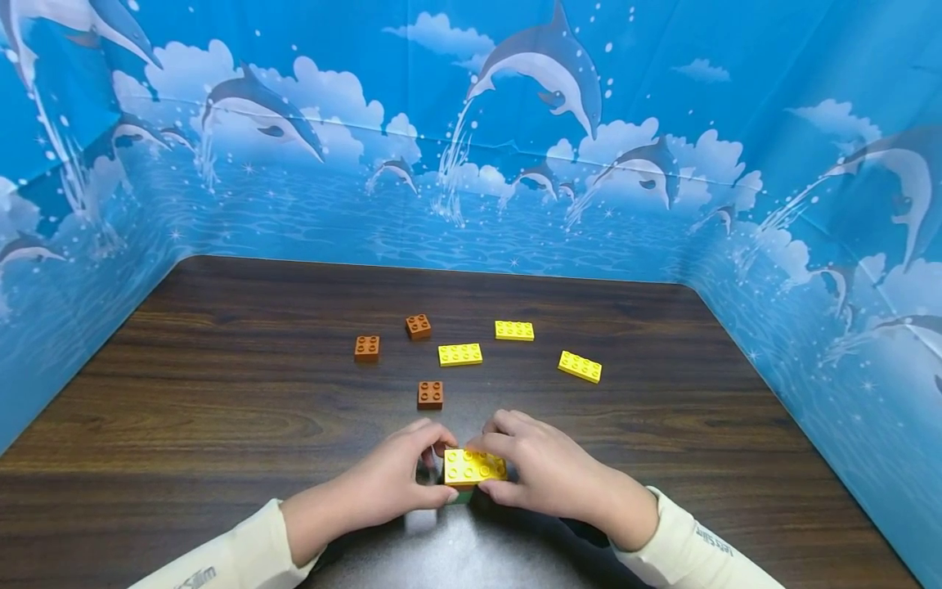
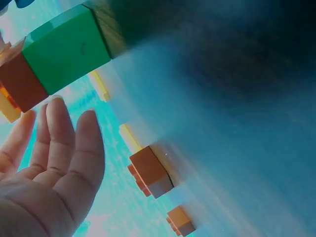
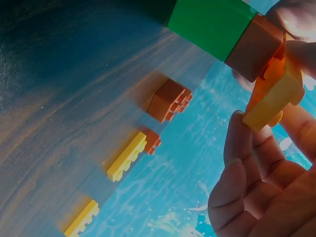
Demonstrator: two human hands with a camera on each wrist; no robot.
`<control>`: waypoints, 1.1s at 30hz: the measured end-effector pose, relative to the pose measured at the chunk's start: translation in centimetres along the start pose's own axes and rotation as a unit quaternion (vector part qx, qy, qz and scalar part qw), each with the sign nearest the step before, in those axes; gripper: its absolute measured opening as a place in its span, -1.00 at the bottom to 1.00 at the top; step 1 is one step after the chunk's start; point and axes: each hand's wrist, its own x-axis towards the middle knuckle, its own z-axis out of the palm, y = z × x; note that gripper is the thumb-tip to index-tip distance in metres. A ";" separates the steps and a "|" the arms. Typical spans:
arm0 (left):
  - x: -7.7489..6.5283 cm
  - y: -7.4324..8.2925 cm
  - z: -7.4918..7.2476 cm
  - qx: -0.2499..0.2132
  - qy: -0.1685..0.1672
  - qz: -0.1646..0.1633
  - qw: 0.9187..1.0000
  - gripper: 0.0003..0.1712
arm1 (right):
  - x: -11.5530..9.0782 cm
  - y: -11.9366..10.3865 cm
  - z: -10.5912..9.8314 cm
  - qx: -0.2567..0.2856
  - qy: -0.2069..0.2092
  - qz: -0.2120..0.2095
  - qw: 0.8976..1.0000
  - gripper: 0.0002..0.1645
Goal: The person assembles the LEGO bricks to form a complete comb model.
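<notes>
A yellow eight-stud brick (image 1: pixel 464 467) tops a stack, lying over a brown brick (image 3: pixel 256 47) that sits on a green block (image 2: pixel 69 49). Its right end overhangs the brown brick, and in the right wrist view it looks tilted against it. My right hand (image 1: pixel 548 462) pinches this overhanging end between thumb and fingers. From the other side my left hand (image 1: pixel 386 474) pinches the brown brick, thumb at the near face and a fingertip behind. The other left fingers (image 2: pixel 89 153) extend beside the stack. In the head view the yellow brick and hands hide most of the lower blocks.
Three brown four-stud bricks, the nearest brown brick (image 1: pixel 430 395) just beyond the hands, lie on the dark wooden table (image 1: pixel 221 393). Three yellow bricks are spread farther right, including one yellow brick (image 1: pixel 580 366) turned at an angle. A dolphin-print curtain (image 1: pixel 471 204) surrounds the table.
</notes>
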 end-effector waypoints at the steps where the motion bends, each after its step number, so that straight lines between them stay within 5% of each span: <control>1: -0.1 0.0 -0.1 -0.005 0.004 0.004 1.000 -0.60 | 0.0 0.0 0.1 0.005 0.004 0.000 1.000 -0.60; 12: -0.3 0.2 -0.3 -0.010 0.021 0.024 0.999 -0.72 | -0.5 0.5 0.3 0.111 -0.014 0.069 0.991 -0.59; 33: -0.2 0.4 -0.5 0.018 0.005 0.017 1.000 -0.74 | -0.6 1.0 0.8 0.177 -0.012 0.053 0.983 -0.65</control>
